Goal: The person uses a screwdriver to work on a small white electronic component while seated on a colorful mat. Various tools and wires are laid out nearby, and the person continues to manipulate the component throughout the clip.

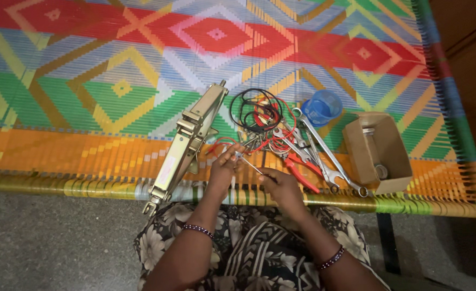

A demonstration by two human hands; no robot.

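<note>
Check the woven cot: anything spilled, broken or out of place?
Nothing spilled or visibly broken. The cardboard box lies tipped on its side, open toward the tangle of wires and spanners. The left hand and right hand share a thin tool.

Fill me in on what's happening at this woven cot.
A person seated at the edge of a bright woven cot holds a thin screwdriver in the right hand, its tip meeting a small part pinched by the left hand. A folded metal scissor jack lies to the left. Just beyond the hands sits a pile of red and black wires, spanners and red-handled pliers. A blue cup and an open cardboard box stand to the right.
</note>
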